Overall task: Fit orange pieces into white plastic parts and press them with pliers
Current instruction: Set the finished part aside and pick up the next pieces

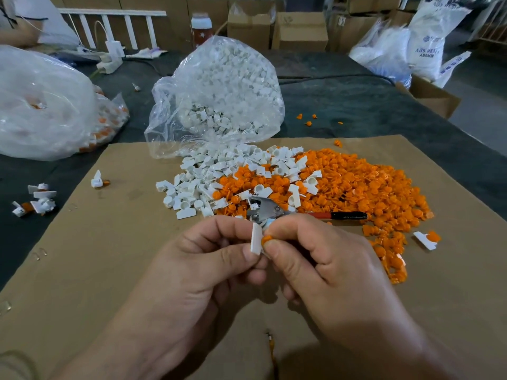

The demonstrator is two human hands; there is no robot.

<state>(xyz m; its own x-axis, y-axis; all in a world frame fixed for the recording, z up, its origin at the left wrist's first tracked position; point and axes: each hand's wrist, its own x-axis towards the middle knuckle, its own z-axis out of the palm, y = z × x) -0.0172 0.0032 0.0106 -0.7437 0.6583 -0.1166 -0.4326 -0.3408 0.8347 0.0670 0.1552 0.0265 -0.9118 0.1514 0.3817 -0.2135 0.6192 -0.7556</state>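
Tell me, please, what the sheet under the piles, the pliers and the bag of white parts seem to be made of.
Sheet: brown cardboard by the look, matte. Pliers: bare grey metal head with rivets; handles red and black, probably plastic or rubber coated. Bag: thin clear plastic film, glossy wrinkles, contents showing through.

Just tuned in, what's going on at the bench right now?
A person is joining one pair by hand. The left hand pinches a white part, and the right hand pinches an orange piece against its side. The pliers lie unheld just beyond the hands, at the near edge of the orange heap on the cardboard. This pair is not yet pressed.
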